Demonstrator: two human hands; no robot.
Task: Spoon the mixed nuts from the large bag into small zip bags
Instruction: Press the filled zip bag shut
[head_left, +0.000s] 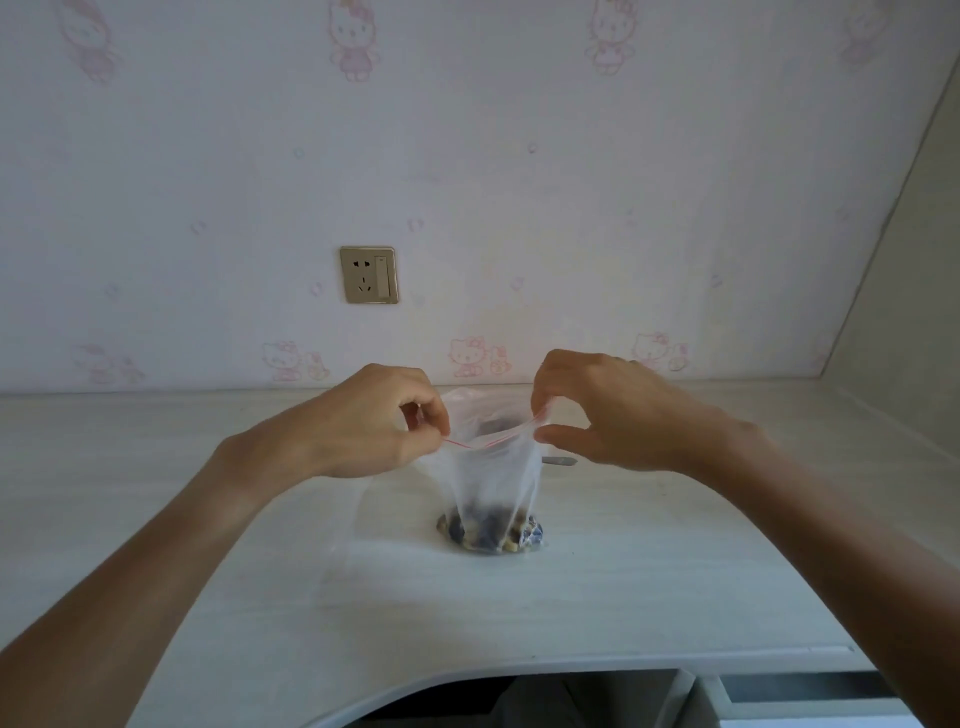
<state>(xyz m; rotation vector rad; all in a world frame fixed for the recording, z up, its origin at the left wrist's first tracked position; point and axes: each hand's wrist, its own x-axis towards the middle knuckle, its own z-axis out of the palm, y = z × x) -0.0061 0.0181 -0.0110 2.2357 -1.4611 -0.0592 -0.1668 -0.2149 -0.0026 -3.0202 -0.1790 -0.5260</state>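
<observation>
Pale wood-grain laminate forms the desk top (649, 587), with a curved cut-out at the near edge. At mid-desk stands a small clear plastic zip bag with a red seal line (491, 467), its base resting on the surface and holding a shallow layer of dark and tan mixed nuts (491, 532). The bag mouth is held up and partly open. The left hand (374, 426) pinches the left end of the seal between thumb and forefinger; the right hand (597, 410) pinches the right end likewise. Both grasps are on the bag rim only.

Judgement: the step in hand appears to be closing the seal. To do it well, draw the two ends apart to flatten the mouth, align the tracks, then press along from one end, keeping the base down so the nuts do not tip.

Just beyond the bag, a grey metal handle tip (561, 461) shows, likely the spoon. Farther back, a beige wall socket (369, 275) sits on pink cartoon-cat wallpaper (571, 182). No large bag is visible.
</observation>
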